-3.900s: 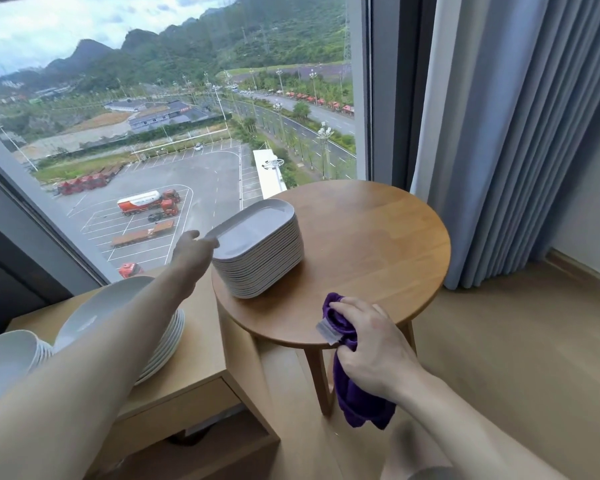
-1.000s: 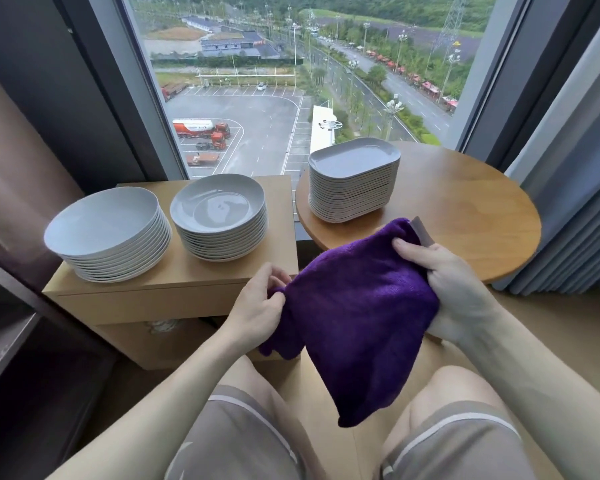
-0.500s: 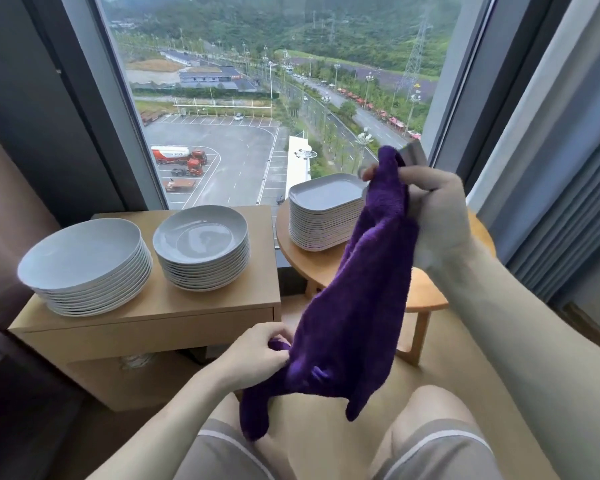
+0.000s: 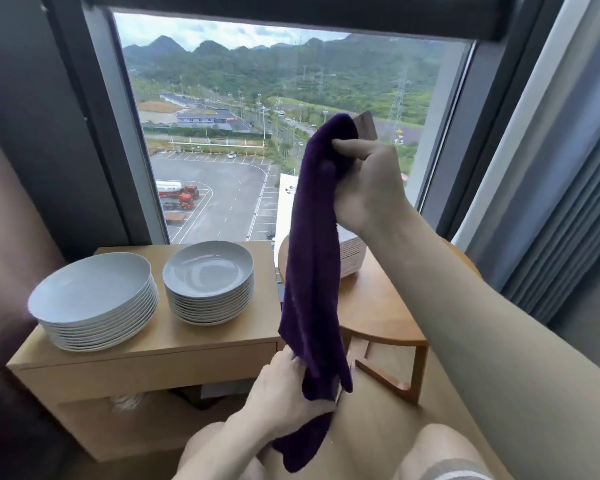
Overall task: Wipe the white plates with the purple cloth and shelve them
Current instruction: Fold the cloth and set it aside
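Right hand (image 4: 368, 183) raised, fingers (image 4: 343, 147) pinching the purple cloth (image 4: 312, 271) at its top. Left hand (image 4: 284, 393) low, gripping the cloth's lower end. Cloth hangs vertically between them.

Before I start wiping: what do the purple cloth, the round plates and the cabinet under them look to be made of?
Purple cloth: soft, fuzzy fabric, likely microfibre; it hangs limp and matte between the right hand and left hand.
Round plates: glazed ceramic or porcelain by the look; smooth white, glossy reflection.
Cabinet: light wood or wood-look laminate, satin finish; cannot tell which.
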The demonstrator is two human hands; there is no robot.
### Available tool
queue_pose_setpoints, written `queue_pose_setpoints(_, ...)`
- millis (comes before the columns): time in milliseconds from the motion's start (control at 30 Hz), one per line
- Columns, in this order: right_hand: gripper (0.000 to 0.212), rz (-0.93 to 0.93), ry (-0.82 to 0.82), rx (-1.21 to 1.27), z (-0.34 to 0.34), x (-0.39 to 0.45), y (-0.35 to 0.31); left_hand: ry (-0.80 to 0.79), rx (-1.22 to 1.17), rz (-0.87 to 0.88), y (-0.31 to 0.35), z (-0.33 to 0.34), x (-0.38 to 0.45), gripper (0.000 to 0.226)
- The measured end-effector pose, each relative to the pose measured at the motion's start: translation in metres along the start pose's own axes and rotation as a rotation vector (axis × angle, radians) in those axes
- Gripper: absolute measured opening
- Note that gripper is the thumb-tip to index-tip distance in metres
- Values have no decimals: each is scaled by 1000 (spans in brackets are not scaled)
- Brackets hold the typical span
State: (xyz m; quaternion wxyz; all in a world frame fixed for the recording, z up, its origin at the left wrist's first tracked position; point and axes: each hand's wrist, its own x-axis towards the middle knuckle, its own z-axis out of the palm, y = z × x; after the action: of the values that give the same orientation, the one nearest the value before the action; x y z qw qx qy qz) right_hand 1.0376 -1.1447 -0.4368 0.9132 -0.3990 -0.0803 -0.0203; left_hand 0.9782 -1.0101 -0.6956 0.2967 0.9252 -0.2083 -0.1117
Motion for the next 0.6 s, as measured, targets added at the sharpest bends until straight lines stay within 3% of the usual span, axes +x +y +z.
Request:
queue_pose_setpoints(67, 20, -12, -46, -9, 9, 1, 4, 37, -258, -64, 2, -1, 1, 69)
queue_pose_setpoints(200, 28, -86, 12, -136, 13, 7, 6, 104, -504, -58, 8, -15, 3, 13)
queue_pose_setpoints(300, 31, -120, -38, -418, -1, 6, -3, 100, -801, -81, 20, -39, 1, 18)
queue_pose_setpoints(400, 64, -49, -67, -773, -38, 1, 1, 150, -1160, -128, 39, -65, -2, 24)
queue_pose_setpoints(500, 91, 91, 5, -941, -84, -16, 26, 48, -1559, -74, 55, -90, -10, 34)
queue_pose_setpoints(600, 80, 176, 87, -1054, -121, -43, 59, -52, -1708, -34, 61, -102, -22, 38)
